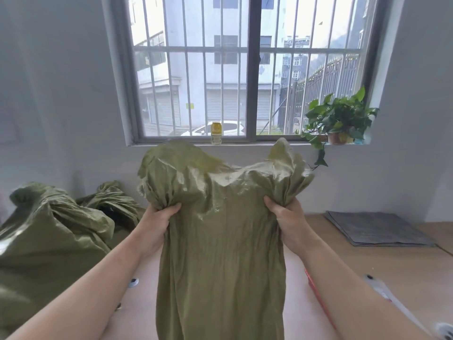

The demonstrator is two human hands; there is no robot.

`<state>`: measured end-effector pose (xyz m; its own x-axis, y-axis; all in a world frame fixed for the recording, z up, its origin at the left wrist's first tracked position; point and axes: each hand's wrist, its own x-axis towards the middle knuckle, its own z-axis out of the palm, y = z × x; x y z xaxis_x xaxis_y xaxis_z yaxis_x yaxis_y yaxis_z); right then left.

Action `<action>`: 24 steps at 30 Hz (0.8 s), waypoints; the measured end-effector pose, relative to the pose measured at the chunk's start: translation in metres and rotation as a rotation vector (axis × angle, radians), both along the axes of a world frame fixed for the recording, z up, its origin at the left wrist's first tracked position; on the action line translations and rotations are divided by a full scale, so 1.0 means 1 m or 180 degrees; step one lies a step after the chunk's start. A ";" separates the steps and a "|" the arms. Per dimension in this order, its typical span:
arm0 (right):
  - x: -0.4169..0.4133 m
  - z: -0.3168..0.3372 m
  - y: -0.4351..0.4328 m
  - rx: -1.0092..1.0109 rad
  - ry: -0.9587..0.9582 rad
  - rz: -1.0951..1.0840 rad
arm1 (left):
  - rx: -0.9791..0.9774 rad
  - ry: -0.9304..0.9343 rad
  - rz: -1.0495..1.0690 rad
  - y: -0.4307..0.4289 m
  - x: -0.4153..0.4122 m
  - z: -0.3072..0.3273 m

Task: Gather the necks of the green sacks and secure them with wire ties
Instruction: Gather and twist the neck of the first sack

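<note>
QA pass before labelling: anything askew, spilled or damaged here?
Nothing stands out. Left hand and right hand each grip a bunch at the top of the green sack; no tear or spill shows.

A pale wooden table (404,271) is seen below the grip on the green sack (220,241). Right of the grip, a flat grey stack of sheets (377,228) is laid. Lower left of it a small round black-and-white object (133,282) is found; lower right, a red strip (318,298) and a white item (382,292).
</note>
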<state>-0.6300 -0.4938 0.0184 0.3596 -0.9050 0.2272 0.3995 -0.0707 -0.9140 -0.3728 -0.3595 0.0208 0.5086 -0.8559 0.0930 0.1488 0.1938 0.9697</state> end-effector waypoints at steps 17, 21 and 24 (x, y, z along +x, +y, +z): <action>0.022 -0.008 -0.003 -0.0096 0.1442 -0.0126 | 0.0267 -0.0995 -0.0071 -0.004 -0.024 -0.009; 0.026 -0.006 -0.005 -0.0044 0.1249 -0.0159 | 0.0112 -0.0921 0.0078 -0.008 -0.023 -0.006; 0.032 -0.004 -0.001 0.0034 0.1152 -0.0093 | 0.0142 -0.1610 0.0296 -0.010 -0.033 -0.004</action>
<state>-0.5984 -0.4951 0.0141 0.3889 -0.9177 0.0805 0.0478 -0.0671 -0.9966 -0.4057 -0.3698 0.0167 0.4836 -0.8179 0.3116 -0.3569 0.1408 0.9235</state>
